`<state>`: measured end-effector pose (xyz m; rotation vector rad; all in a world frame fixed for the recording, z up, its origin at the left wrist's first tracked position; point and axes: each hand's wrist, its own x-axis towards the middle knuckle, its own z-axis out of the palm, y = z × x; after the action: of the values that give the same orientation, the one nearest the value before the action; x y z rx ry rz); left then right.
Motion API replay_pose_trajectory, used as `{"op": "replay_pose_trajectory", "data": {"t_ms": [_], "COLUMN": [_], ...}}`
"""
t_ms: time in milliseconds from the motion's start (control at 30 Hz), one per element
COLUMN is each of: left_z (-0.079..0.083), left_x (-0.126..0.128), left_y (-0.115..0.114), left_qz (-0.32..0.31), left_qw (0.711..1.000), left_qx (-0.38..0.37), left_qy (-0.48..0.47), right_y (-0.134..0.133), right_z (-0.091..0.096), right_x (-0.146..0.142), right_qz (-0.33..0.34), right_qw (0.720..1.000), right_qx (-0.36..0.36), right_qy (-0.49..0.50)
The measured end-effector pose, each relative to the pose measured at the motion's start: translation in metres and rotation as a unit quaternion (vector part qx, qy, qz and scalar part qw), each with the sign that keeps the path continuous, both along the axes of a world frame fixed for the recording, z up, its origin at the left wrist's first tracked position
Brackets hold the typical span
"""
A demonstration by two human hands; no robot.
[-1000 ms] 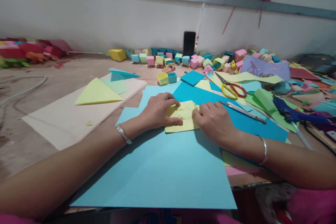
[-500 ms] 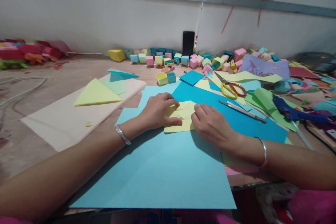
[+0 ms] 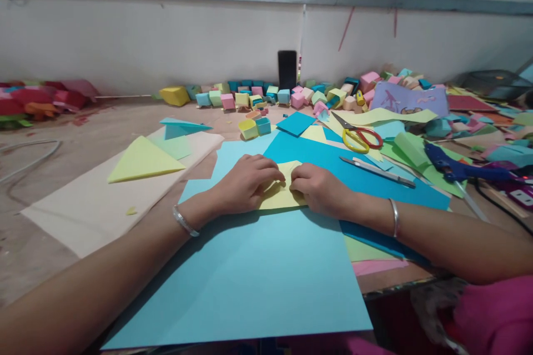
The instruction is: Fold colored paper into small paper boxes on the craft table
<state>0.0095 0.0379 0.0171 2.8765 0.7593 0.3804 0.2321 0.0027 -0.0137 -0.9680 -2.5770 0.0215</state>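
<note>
A folded yellow paper (image 3: pixel 280 195) lies on a large light blue sheet (image 3: pixel 250 266) in front of me. My left hand (image 3: pixel 244 183) presses on its left part with curled fingers. My right hand (image 3: pixel 318 188) has its fingers closed on the paper's right part, and the fingertips of both hands nearly meet over its middle. Most of the yellow paper is hidden under the hands. A silver bangle sits on each wrist.
Red-and-yellow scissors (image 3: pixel 358 137), a craft knife (image 3: pixel 377 172) and a blue glue gun (image 3: pixel 452 167) lie to the right on coloured sheets. Several small paper boxes (image 3: pixel 258 99) and a dark phone (image 3: pixel 287 69) line the wall. A yellow paper triangle (image 3: pixel 139 160) rests on a cream sheet at left.
My right hand has slid left over the yellow paper until its fingers nearly meet the left hand's. The view has shifted a little to the right.
</note>
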Motion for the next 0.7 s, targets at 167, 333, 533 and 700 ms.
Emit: {"op": "replay_pose_trajectory", "data": {"t_ms": [167,333,533,700], "left_z": [-0.001,0.012,0.035,0.040], "left_x": [0.003,0.001,-0.006,-0.004], "left_y": [-0.002,-0.002,-0.004,-0.006], "left_qz": [0.025,0.007,0.048,0.091], "left_qw": [0.999,0.998,0.990,0.990], "left_qx": [0.030,0.008,-0.121,-0.094], "left_qy": [-0.001,-0.069,-0.051,0.043], "right_y": [0.002,0.003,0.003,0.004], "right_z": [0.000,0.000,0.001,-0.001], "right_x": [-0.001,-0.002,-0.003,-0.002], "right_qz": [0.005,0.001,-0.005,-0.008], "right_qw": [1.000,1.000,0.999,0.999], "right_qx": [-0.007,-0.009,-0.031,-0.038], "right_qy": [0.020,0.018,0.015,0.029]}}
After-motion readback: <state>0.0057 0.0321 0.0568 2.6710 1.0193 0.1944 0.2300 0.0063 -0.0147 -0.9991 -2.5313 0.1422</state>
